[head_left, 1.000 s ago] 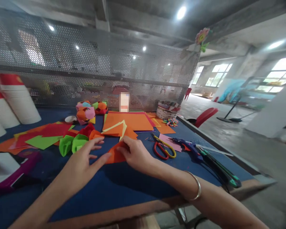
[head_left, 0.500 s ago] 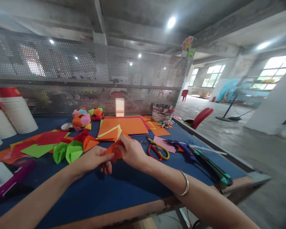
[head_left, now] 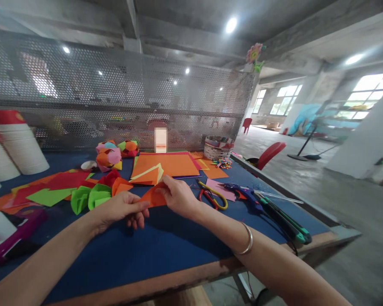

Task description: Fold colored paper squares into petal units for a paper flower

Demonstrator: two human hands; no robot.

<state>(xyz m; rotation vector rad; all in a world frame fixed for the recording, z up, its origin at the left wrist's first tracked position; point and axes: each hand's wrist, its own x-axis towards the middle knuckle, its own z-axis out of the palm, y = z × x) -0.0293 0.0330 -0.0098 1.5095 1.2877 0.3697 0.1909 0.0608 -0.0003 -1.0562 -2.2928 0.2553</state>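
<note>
Both hands hold one small piece of orange paper (head_left: pixel 153 196) just above the blue table top (head_left: pixel 166 250), near the middle of the table. The left hand (head_left: pixel 123 208) pinches the paper's left corner between thumb and fingers, the other fingers curled under. The right hand (head_left: pixel 178 197) grips the paper's right and upper edge, fingers closed on it, with a metal bangle (head_left: pixel 247 240) on that wrist.

In front of the hands, toward the person, the blue surface lies bare down to the table's near wooden edge (head_left: pixel 166 282). Behind the paper, just beyond it, sits a stack of orange sheets (head_left: pixel 166 165) with a folded yellow-edged piece (head_left: pixel 148 175) on top. To the left of the left hand, close by, stand folded green paper shapes (head_left: pixel 91 197) and a red and orange folded piece (head_left: pixel 116 182); further left lie loose red and green sheets (head_left: pixel 51 189). To the right of the right hand, near but apart, lie scissors (head_left: pixel 212 196) with red and yellow handles, a pink slip (head_left: pixel 223 189), and a blue glue gun (head_left: pixel 242 193); a green-and-black cutter (head_left: pixel 287 225) lies along the table's right edge. A perforated metal screen (head_left: pixel 115 106) closes the far side, with paper balls (head_left: pixel 110 155) and a small basket (head_left: pixel 217 147) in front of it. White cups (head_left: pixel 15 144) stand far left.
</note>
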